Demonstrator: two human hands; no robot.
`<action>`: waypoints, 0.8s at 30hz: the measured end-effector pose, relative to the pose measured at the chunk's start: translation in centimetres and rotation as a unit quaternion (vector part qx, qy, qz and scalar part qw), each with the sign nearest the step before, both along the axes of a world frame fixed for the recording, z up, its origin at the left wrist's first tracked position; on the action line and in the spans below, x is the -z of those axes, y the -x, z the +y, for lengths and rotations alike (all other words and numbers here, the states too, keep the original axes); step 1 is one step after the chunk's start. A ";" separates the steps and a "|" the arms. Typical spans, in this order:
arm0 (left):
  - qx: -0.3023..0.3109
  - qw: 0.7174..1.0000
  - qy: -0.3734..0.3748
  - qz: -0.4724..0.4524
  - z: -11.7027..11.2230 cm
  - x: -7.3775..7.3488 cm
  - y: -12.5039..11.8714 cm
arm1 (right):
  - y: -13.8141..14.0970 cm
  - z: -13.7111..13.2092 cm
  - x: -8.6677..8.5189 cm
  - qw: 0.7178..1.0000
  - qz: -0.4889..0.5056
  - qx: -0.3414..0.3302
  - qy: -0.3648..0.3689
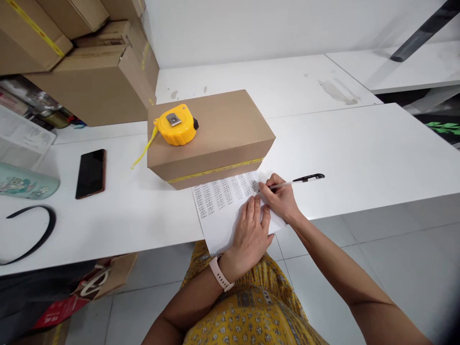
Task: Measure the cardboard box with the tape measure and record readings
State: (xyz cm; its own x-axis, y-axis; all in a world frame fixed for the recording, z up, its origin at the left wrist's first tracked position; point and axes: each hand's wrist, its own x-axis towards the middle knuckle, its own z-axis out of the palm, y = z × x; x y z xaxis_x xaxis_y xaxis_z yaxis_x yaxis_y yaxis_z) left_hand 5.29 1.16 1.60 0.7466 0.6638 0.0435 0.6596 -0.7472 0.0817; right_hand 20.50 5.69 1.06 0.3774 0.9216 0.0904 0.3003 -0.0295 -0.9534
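A black-capped pen is gripped in my right hand, its tip end low over the paper. Flat on the white sheet of paper lies my left hand, fingers stretched out. Columns of small handwriting cover the sheet's upper part, and its lower edge hangs past the table edge. Just beyond the paper stands a closed cardboard box with a yellow printed strip along its front. On top of the box rests a yellow tape measure with a metal clip and a yellow wrist strap.
To the left on the white table lie a black phone, a pale green bottle and a black band. Stacked cardboard boxes fill the back left. A dark post rises at the back right.
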 end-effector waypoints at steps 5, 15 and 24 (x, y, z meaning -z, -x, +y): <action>0.002 1.000 -0.005 -0.009 0.0 0.2 0.1 | 0.0 0.0 0.1 1.000 -0.002 -0.004 0.004; 0.003 1.000 -0.013 -0.011 0.0 0.2 0.1 | 0.0 0.0 0.0 1.000 -0.005 0.003 0.014; 0.002 1.000 -0.009 -0.010 -0.1 0.1 0.2 | 0.0 -0.1 -0.1 1.000 -0.009 0.010 0.014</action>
State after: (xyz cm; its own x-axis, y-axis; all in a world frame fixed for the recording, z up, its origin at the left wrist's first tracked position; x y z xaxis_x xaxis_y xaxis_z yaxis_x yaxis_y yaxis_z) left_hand 5.10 1.04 1.51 0.7486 0.6593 0.0706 0.6545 -0.7517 0.0804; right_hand 20.52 5.55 1.14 0.3945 0.9161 0.0721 0.3169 -0.0620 -0.9464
